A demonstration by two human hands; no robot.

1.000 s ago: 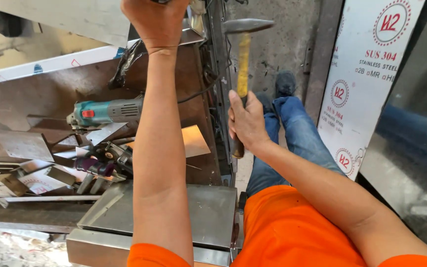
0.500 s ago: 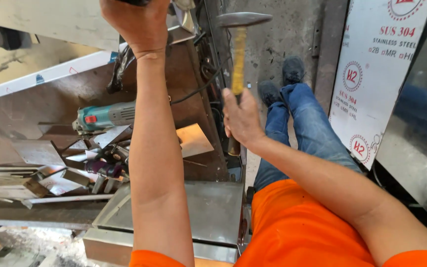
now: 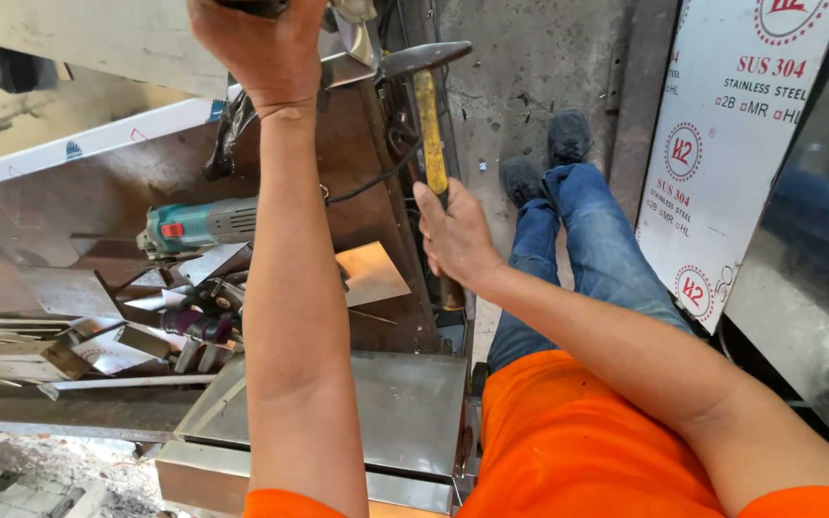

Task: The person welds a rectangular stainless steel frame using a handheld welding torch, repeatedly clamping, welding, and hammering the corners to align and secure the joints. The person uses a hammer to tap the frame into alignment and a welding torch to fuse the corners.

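box: shiny stainless steel box (image 3: pixel 338 422) sits closest to me, at the near edge of the brown steel workbench (image 3: pixel 40 230), its flat top under my left forearm.
scraps: pile of cut sheet-metal offcuts (image 3: pixel 79 336) along the bench's near left side, a small bright square of sheet (image 3: pixel 371 273) just beside my arm.
right hand: my right hand (image 3: pixel 455 235) is wrapped round the yellow wooden handle of a steel-headed hammer (image 3: pixel 428 105) at the bench's right edge, head up and pointing away from me.
grinder: teal angle grinder (image 3: pixel 199 225) lying mid-bench, cable trailing right.
left hand: my left hand (image 3: pixel 256 48) is clenched on something dark at the far edge, can't tell what, it's cut off.
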